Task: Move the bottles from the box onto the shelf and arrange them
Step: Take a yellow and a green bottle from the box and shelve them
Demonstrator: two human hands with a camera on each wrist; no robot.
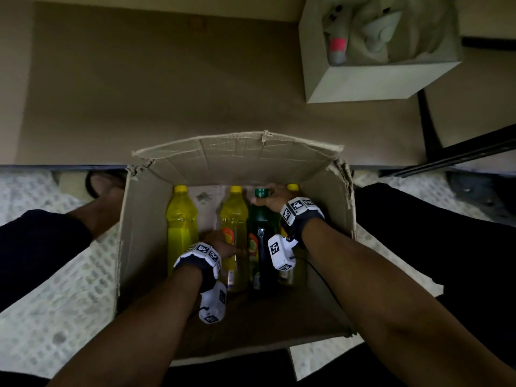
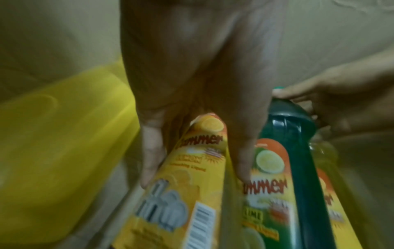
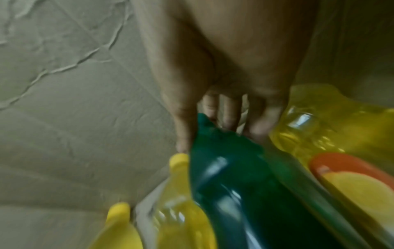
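Barely begun: all four dish-liquid bottles lying in the cardboard box (image 1: 145, 219), shelf (image 1: 167, 93) bare of them, left hand (image 1: 220, 241) clasping the labelled lemon bottle (image 1: 234, 219), right hand (image 1: 275, 198) gripping the green lime bottle (image 1: 261, 227) at its neck.

We see a tan shelf board (image 1: 145, 88), w/ a small pale carton (image 1: 371, 79) sitting on it at the far right; soft grey stuff and sth pink inside, can't tell what. Below, the floor (image 1: 50, 289), pale w/ a speckled pattern, carries the big open cardboard box (image 1: 139, 219), its far flap touching the shelf's front edge. A loose cardboard piece (image 1: 301, 361) lies on the floor by the box's near right corner.
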